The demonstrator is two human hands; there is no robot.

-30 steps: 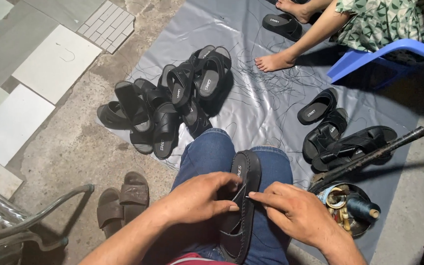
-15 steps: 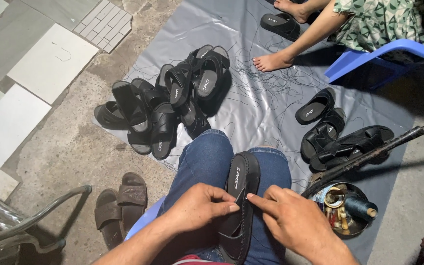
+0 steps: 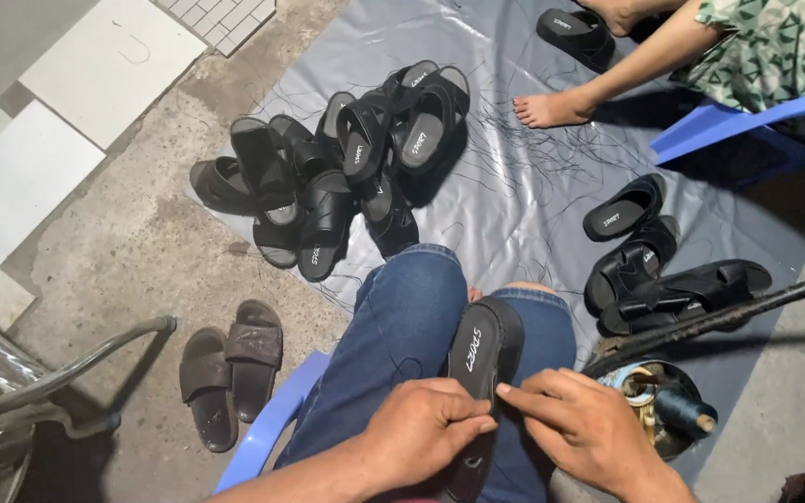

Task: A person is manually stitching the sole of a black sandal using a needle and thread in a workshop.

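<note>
Looking down from the head camera, single view:

left hand: left hand (image 3: 421, 433) lies on the black sandal (image 3: 479, 373), fingers curled and pinching at its edge near mid-length; reads as bracing it so it doesn't slide.
right hand: right hand (image 3: 579, 433) comes in from the other side, index finger and thumb pinched to a point that meets the left fingertips at the sandal's rim. Cannot tell if a thread or needle sits in that pinch, too small.
sandal: rests lengthwise on the person's lap, sole along the gap between the jeans-clad thighs (image 3: 402, 335), toe end pointing away; the lap serves as a work surface.
seat: edge of a blue plastic stool (image 3: 263, 438) shows under the left thigh.
tin: round tin with thread spools (image 3: 668, 410) just beside the right knee, within easy reach of the right hand.
pile: heap of black sandals (image 3: 347, 168) ahead on the grey plastic sheet (image 3: 524, 196), sheet keeping them off the concrete; loose dark threads strewn over it.
second group: three black sandals (image 3: 654, 265) to the right, apart from the heap.
brown pair: brown slippers (image 3: 230, 368) on bare concrete left of the stool.
other person: bare foot (image 3: 552, 107) on the sheet's far side, beside another blue chair (image 3: 738, 121).
</note>
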